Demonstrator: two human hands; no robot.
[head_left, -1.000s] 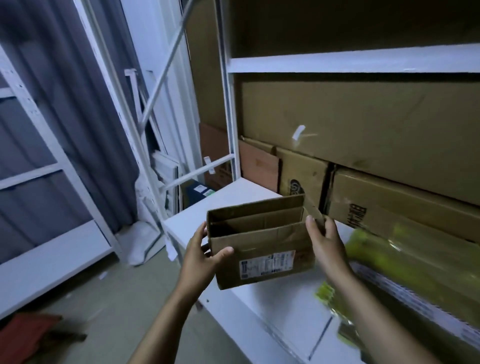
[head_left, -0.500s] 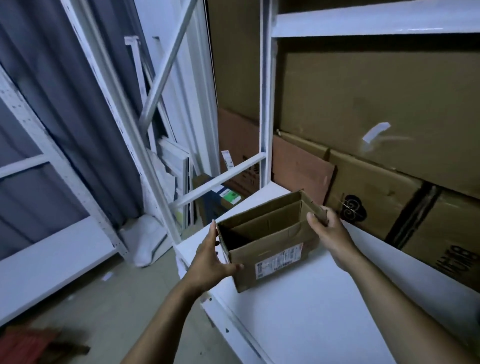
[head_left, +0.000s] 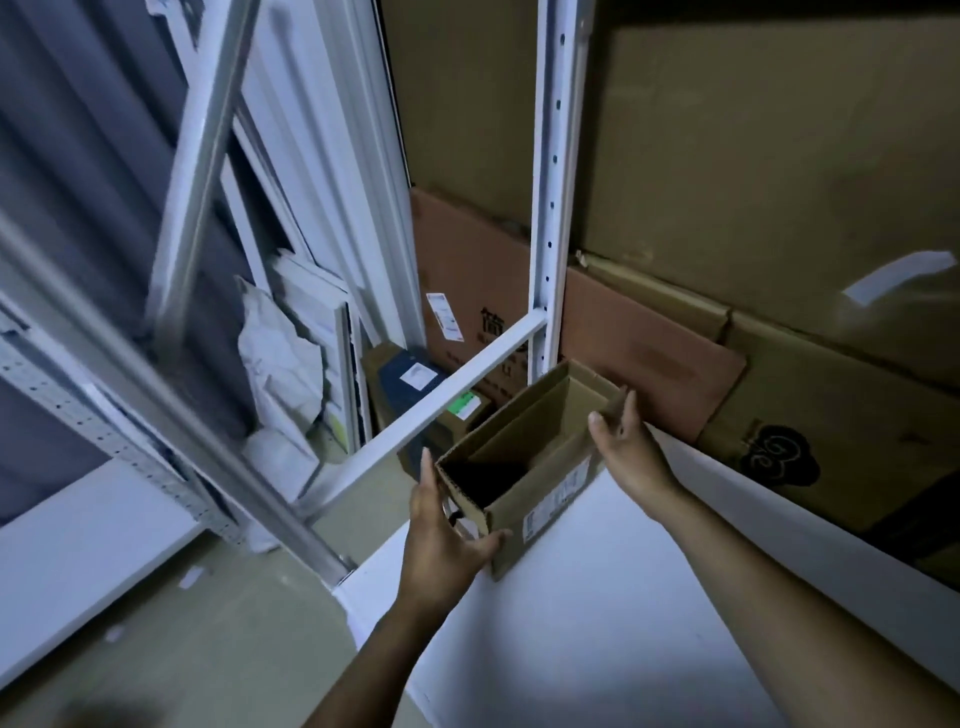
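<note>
Cardboard box (head_left: 540, 483) sits at the shelf (head_left: 597, 623) corner, long axis near-left to far-right — my left hand (head_left: 441, 540) presses flat on its near end, my right hand (head_left: 628, 452), fingers straight, on the far end.

Print on the label (head_left: 560, 494) of the cardboard box (head_left: 524, 436): too small to read. Box's near-left inside corner is in shadow, contents not discernible. Right hand (head_left: 631, 454) covers the box's far end; grip unclear. Both forearms (head_left: 779, 597) cut by bottom edge. Foreground rack upright (head_left: 171, 410) blurred. Large cartons (head_left: 779, 156) cut by right edge.
</note>
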